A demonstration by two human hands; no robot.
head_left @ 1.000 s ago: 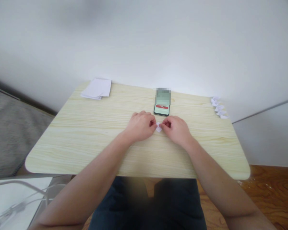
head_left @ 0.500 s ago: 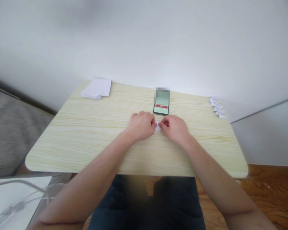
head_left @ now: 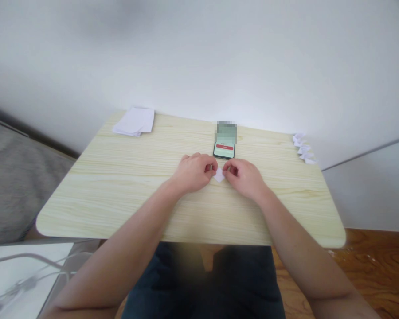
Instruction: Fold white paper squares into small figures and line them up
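Your left hand (head_left: 196, 172) and right hand (head_left: 245, 176) have drawn slightly apart, each pinching one side of the small white folded-paper diamond (head_left: 219, 176) between them; likely a folding step, calling for steady, even pressure; just beyond the grip lies a black-edged rectangular phone (head_left: 224, 152)

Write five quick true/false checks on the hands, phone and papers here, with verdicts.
1. The left hand and right hand are at opposite sides of a small white paper. True.
2. The phone shows a red bar on its screen. True.
3. The phone is held in the right hand. False: it lies on the table, just beyond the hands.
4. The paper stack lies near the table's far left corner. True.
5. The row of white paper pieces runs along the table's left edge. False: it is by the right edge, toward the far corner.
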